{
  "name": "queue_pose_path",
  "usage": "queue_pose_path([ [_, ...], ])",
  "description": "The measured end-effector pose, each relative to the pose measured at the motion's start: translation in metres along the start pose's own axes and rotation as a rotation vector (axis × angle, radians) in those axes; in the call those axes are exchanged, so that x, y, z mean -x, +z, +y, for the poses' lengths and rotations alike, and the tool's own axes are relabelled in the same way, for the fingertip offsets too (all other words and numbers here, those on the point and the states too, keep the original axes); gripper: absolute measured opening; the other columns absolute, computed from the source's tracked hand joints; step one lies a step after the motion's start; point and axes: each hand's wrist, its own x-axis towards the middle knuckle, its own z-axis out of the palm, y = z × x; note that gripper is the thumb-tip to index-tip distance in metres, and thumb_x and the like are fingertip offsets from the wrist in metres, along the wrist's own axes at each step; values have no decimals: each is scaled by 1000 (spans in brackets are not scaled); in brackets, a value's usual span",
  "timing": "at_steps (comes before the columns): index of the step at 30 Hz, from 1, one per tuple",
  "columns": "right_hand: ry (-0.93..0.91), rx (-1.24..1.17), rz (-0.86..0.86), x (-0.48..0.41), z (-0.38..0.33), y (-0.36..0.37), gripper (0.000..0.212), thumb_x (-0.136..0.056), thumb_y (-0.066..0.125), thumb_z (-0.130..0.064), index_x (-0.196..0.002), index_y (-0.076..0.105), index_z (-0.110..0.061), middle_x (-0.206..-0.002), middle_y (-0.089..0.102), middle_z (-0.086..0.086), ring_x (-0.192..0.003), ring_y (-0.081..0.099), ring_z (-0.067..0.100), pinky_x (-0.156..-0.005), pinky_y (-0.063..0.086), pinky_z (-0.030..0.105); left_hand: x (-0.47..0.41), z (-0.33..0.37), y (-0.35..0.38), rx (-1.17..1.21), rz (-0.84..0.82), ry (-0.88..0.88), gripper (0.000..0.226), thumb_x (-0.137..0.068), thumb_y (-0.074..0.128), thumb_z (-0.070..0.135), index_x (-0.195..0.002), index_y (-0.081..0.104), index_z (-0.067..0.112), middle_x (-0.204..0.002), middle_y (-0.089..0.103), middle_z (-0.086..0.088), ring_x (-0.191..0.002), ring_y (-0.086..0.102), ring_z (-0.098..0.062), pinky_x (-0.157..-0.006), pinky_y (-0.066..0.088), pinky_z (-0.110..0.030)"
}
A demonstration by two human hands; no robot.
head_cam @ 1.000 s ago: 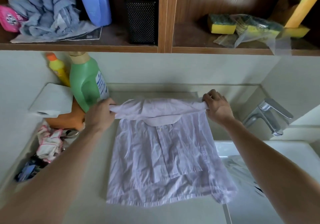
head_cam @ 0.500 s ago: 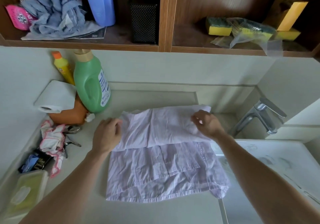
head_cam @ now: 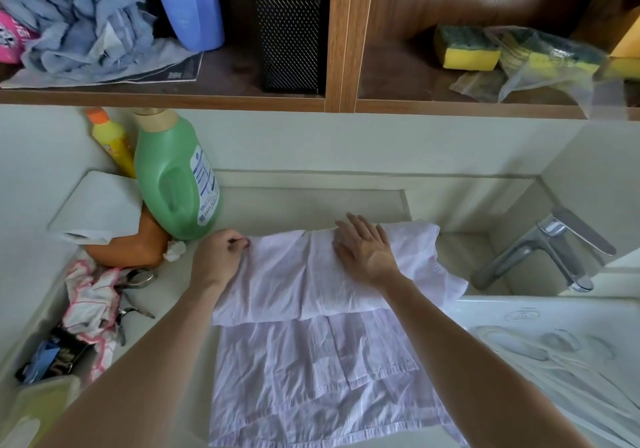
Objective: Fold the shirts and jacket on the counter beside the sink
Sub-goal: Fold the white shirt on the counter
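Left hand grip: the left hand (head_cam: 218, 257) pinches the left end of the turned-down band of the shirt (head_cam: 311, 378), fingers curled tight on the cloth.
Right hand grip: the right hand (head_cam: 367, 250) holds nothing. It lies flat, fingers straight, pressing on the middle of that band.
Head view, shirt: the pale lilac shirt lies spread on the counter (head_cam: 294, 208). Its right side reaches the counter's right edge, where the sink (head_cam: 519, 312) begins. Its top part is folded down over the body, and the hem lies toward the counter's front edge.
Why held so: the pinch probably anchors the corner so the fold stays square while the flat palm smooths the crease. Pressing suits thin, wrinkled cloth that slides easily.
Neighbours: a green bottle (head_cam: 173, 177) stands at the counter's back left, just beside the left hand. The tap (head_cam: 554, 250) stands behind the sink, apart from the shirt.
Change from half a second ago: the right hand gripped the band's right end with curled fingers. Now it is spread flat and sits further in, at the middle. The left hand keeps its corner.
Change from a second ago: both hands held the top edge bunched near the counter's back. That edge now lies over the body.
Stage: this looks like the first fold being set, with more folds to come.
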Motion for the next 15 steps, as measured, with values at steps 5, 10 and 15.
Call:
queue_pose_path([
  [5, 161, 83, -129, 19, 43, 22, 73, -95, 8, -67, -158, 5, -30, -167, 0, 0, -153, -2, 18, -124, -2, 37, -17, -29, -21, -15, 58, -400, 18, -95, 61, 18, -104, 73, 8, -107, 73, -14, -96, 66, -34, -75, 46, -32],
  [10, 172, 89, -109, 9, 31, 21, 67, -100, 15, -61, -158, 12, -26, -167, 4, 3, -153, 2, 22, -124, 0, 41, -11, -4, -12, 66, 178, -204, 36, -86, 54, -3, -119, 62, 7, -122, 63, -14, -111, 59, -33, -93, 46, -39],
  [15, -76, -45, 112, 4, -22, 17, 53, -104, 38, -39, -155, 31, -23, -164, 22, 2, -152, 15, 21, -123, 8, 44, 6, 34, 21, -14, -32, 447, 40, -95, 59, 17, -135, 55, 12, -136, 57, -10, -126, 55, -29, -104, 44, -38],
])
